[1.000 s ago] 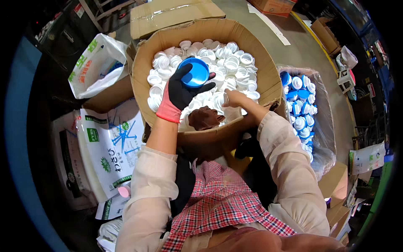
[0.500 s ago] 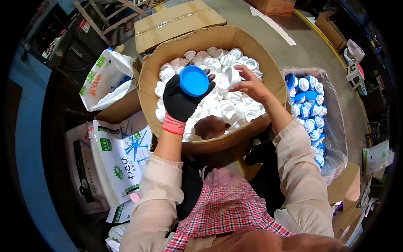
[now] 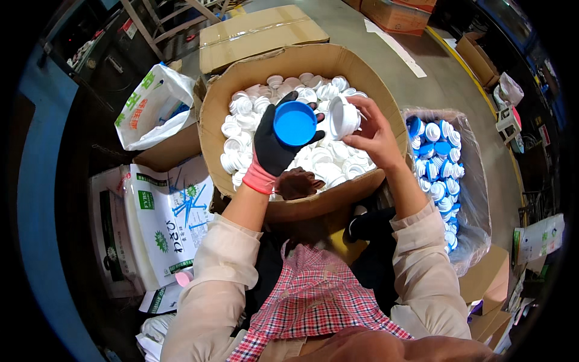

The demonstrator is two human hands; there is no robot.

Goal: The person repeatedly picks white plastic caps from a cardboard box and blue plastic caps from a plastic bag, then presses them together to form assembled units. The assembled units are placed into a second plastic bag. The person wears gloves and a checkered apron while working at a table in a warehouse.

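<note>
Above the open cardboard box (image 3: 289,210) in the head view, your gloved left hand (image 3: 274,145) cradles a shallow blue cap (image 3: 295,123), fingers curled about its rim. Your bare right hand (image 3: 375,136) pinches 1 stepped white cap (image 3: 344,117) between thumb and fingers, just beside the blue cap but apart from it. Loose white caps (image 3: 322,160) lie below. To handle these 2 pieces well, I'd support the blue cap squarely on your palm and grip the white cap by its outer wall, fingertips clear of its opening.
</note>
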